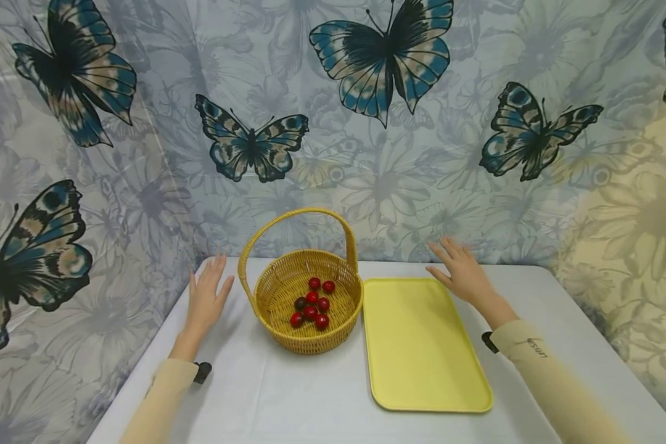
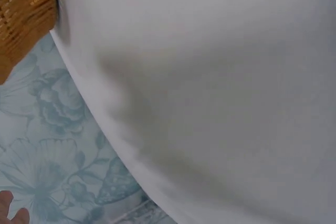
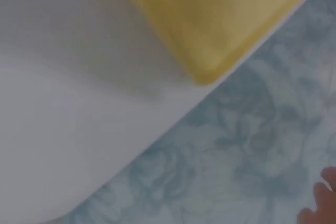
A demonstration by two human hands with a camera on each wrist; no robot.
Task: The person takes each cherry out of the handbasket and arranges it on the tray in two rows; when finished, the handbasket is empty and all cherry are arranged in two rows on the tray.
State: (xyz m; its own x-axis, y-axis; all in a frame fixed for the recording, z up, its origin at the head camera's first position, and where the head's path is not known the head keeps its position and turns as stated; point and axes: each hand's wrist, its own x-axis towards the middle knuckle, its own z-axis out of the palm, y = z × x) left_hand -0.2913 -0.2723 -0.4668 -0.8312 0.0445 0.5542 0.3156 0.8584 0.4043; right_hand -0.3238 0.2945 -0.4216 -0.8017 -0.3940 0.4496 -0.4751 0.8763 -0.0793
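Observation:
A yellow wicker basket [image 1: 308,342] with a tall arched handle stands on the white table. Inside it lie several dark red cherries [image 1: 309,312], one of them nearly black. To the basket's right is a flat yellow tray [image 1: 424,345] with nothing on it. My left hand [image 1: 204,299] is held out left of the basket, fingers straight and spread, touching nothing. Over the tray's far right corner my right hand [image 1: 463,274] is raised with straight fingers and holds nothing. Only fingertips show in each wrist view; the basket's side [image 2: 26,14] appears in the left one.
The white tablecloth [image 1: 311,394] covers the table. Close behind and along both sides hang cloth walls [image 1: 383,185] printed with butterflies and flowers. The basket handle [image 1: 300,211] rises well above its rim, and the basket's right side meets or nearly meets the tray's left edge.

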